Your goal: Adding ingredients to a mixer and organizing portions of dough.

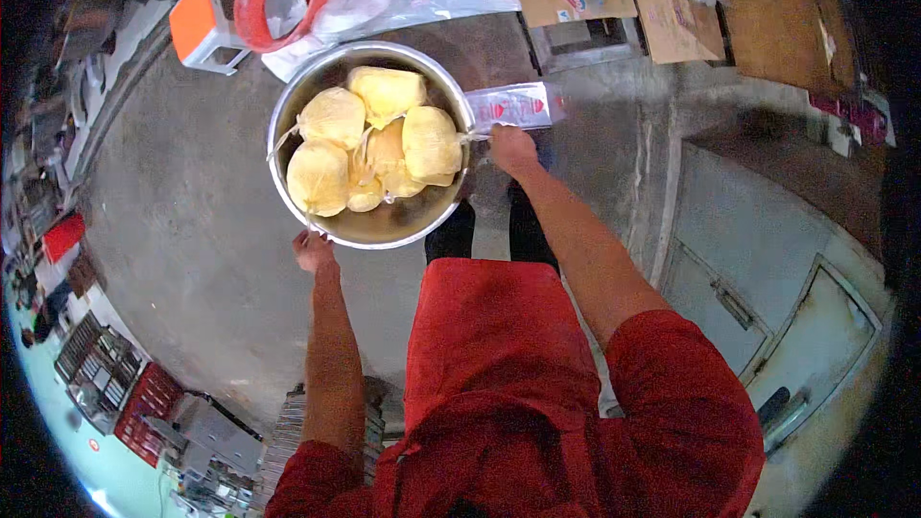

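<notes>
The right grip (513, 149) closes on a twisted bag end (477, 136) beside the metal basin (384, 229); the left hand (314, 251) touches its near rim, its hold hard to tell. Yellow bundles (318, 177) lie inside; beyond stands an orange-topped stool (195, 27).

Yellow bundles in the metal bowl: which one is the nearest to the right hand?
The rightmost bundle, at the right side of the metal bowl; the other bundles lie farther left, away from the right hand.
</notes>
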Demonstrator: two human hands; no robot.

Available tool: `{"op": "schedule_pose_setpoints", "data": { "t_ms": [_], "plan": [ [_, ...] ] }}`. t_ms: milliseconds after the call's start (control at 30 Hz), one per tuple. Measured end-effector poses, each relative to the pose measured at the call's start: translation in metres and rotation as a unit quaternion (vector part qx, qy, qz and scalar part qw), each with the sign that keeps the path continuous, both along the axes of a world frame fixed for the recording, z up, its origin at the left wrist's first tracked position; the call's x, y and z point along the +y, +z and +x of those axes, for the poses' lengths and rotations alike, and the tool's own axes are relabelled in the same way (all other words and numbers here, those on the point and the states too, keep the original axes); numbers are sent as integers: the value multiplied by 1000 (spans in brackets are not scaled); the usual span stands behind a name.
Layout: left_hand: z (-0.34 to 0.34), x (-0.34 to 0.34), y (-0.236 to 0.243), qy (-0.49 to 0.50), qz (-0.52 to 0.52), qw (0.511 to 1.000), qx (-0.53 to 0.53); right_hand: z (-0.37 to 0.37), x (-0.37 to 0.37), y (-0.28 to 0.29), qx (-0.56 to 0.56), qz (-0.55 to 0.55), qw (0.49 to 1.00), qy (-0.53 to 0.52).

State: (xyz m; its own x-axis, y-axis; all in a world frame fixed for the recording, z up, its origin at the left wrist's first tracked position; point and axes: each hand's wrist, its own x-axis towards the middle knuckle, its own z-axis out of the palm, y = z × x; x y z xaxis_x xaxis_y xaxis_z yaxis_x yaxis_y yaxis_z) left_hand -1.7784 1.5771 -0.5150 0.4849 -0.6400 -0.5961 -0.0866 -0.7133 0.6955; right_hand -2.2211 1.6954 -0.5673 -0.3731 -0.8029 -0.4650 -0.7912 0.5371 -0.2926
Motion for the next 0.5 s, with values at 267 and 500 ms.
{"op": "schedule_pose_setpoints", "data": {
  "t_ms": [267,500],
  "plan": [
    [3,12,16,8,-75,997,-4,62,-7,44,-258,93,962,-8],
    [-30,-17,36,-54,-26,996,67,86,-19,35,-220,28,970,-96]
  ]
}}
